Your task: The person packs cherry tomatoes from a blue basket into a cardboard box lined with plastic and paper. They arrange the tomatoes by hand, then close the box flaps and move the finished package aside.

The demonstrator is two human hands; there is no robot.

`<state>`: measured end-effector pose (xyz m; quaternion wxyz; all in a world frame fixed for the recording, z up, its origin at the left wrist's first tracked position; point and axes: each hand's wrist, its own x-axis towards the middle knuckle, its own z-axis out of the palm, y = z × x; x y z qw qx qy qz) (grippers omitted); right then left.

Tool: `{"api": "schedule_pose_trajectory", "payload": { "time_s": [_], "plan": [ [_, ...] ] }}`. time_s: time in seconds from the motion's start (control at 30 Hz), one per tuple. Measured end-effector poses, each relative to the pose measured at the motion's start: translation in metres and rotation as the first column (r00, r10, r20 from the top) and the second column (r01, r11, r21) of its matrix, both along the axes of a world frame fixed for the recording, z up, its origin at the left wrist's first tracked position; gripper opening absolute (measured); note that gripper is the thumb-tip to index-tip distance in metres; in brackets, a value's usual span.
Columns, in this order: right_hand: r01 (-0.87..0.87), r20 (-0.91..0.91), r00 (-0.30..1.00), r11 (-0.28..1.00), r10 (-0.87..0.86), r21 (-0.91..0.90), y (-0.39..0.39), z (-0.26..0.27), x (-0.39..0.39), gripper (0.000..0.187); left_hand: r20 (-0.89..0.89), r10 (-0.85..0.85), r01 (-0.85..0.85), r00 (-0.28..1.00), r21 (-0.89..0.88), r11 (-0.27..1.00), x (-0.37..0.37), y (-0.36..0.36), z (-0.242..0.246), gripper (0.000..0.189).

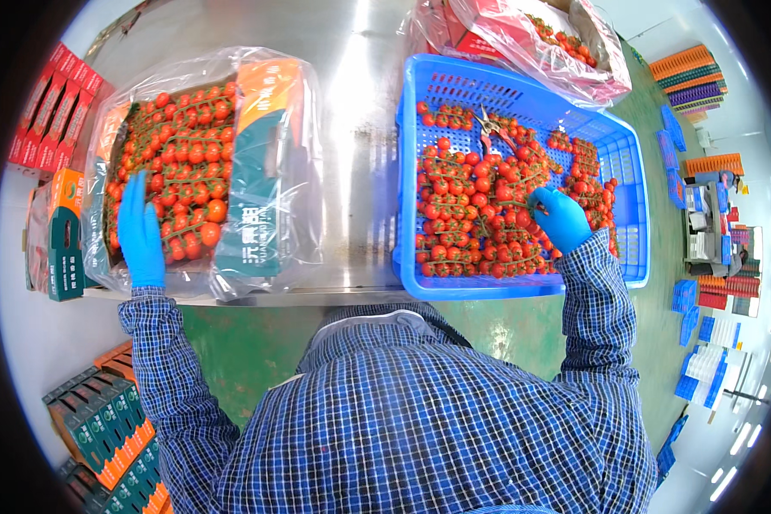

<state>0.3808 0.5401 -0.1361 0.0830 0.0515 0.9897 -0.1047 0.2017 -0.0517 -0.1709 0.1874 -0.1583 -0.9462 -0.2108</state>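
Note:
My left hand point(140, 231), in a blue glove, lies with fingers extended over the left side of the vine cherry tomatoes point(189, 154) in a cardboard carton point(257, 173) lined with clear plastic. My right hand point(560, 218), gloved alike, is at the blue plastic crate point(527, 292), its fingers curled and pinching at a truss of cherry tomatoes point(520, 186); the exact hold is partly hidden by the hand. More trusses fill much of that crate. Red-handled pruning snips point(491, 132) rest open on the tomatoes near its far side.
Both containers stand on a steel table point(353, 257). Behind the crate is a plastic-lined pink carton point(520, 38) with tomatoes. Red cartons point(58, 109) and a green-orange carton point(66, 238) stand at the left. Stacked cartons point(106, 424) are at lower left, and stacked crates point(687, 77) at the right.

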Motion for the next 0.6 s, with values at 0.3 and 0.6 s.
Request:
{"api": "schedule_pose_trajectory", "payload": {
  "time_s": [0.3,0.6],
  "plan": [
    [0.006,0.225,0.974,0.999,-0.014,0.036,0.082,-0.044,0.024,0.023,0.112,0.084,-0.028,0.99,-0.426,0.904,-0.019,-0.03,-0.011,0.047],
    [0.086,-0.276,0.95,0.97,-0.149,-0.228,0.183,-0.004,0.087,0.028,-0.129,0.052,-0.04,0.99,0.094,0.995,0.096,0.175,0.025,0.051]
  ]
}}
